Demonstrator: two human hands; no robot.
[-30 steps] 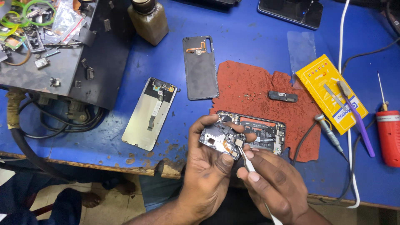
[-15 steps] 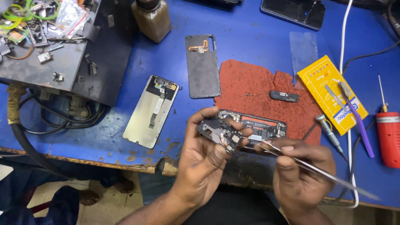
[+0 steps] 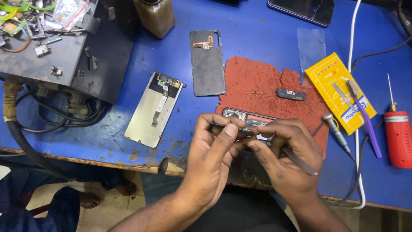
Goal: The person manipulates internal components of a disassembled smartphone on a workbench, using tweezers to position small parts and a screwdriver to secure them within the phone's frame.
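My left hand [image 3: 212,152] pinches a small dark phone part [image 3: 240,128] between thumb and fingers; most of it is hidden. My right hand [image 3: 287,161] grips metal tweezers [image 3: 302,162], its fingertips meeting the left hand's at the part. Both hands hover at the near edge of a red mat [image 3: 257,79], just over an opened phone body [image 3: 238,115] that lies on it and is half covered by my fingers. A small black piece [image 3: 292,94] and tiny screws rest on the mat.
On the blue table [image 3: 257,34] lie a phone back cover [image 3: 207,62], a screen panel [image 3: 152,109], a yellow packet [image 3: 332,86] with tools, a screwdriver [image 3: 337,131], a red cylinder [image 3: 397,137], a brown bottle [image 3: 154,15], a phone [image 3: 300,8], a white cable [image 3: 354,43] and a black box [image 3: 64,51] with scraps.
My right hand moved left with the tweezers and now meets the left hand at the part. The left hand has turned the part edge-on.
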